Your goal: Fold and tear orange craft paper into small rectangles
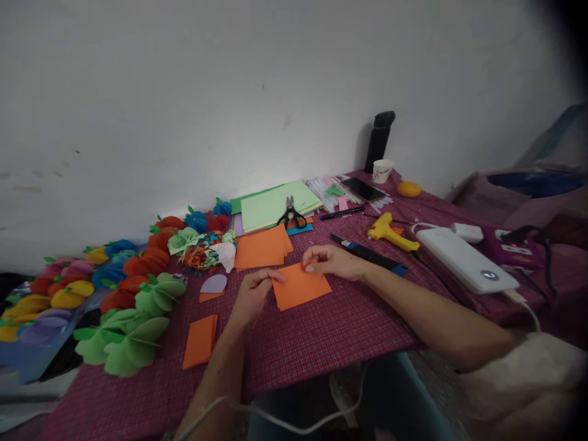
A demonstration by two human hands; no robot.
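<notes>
An orange sheet of paper [303,289] lies before me on the red checked tablecloth, between my two hands. My left hand [255,293] pinches its upper left corner with thumb and forefinger. At the top edge, toward the right, my right hand [333,262] grips the sheet, the thumb on its face. Just behind it rests a stack of larger orange paper [260,248]. Left of my left forearm is a smaller stack of orange paper [200,341], with a rounded lilac paper piece [214,284] beyond it on an orange piece.
Colourful paper pumpkins [147,263] crowd the left side, beside a heap of paper scraps [204,252]. Black scissors [291,214] lie on green sheets [271,202]. To the right are a utility knife [367,254], a yellow glue gun [390,231] and a white power bank [466,260].
</notes>
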